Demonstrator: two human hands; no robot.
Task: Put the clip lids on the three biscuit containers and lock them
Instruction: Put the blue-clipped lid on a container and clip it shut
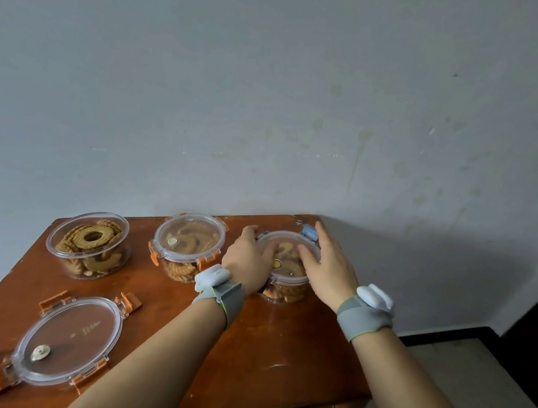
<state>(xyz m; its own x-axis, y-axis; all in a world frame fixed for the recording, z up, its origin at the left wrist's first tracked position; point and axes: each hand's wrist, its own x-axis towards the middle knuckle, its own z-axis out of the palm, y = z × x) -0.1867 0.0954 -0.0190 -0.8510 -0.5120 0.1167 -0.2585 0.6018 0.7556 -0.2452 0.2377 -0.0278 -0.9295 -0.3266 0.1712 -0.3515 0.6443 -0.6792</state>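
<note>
The right container (285, 288) stands at the table's (275, 352) far right corner with its lid (288, 252) on; one blue clip (309, 232) sticks up at the back. The left hand (248, 257) and right hand (328, 273) lie flat on the lid's two sides, fingers spread. The middle container (186, 247) is lidded, orange clips down. The left container (89, 243) is open; its lid (66, 341) lies nearer.
</note>
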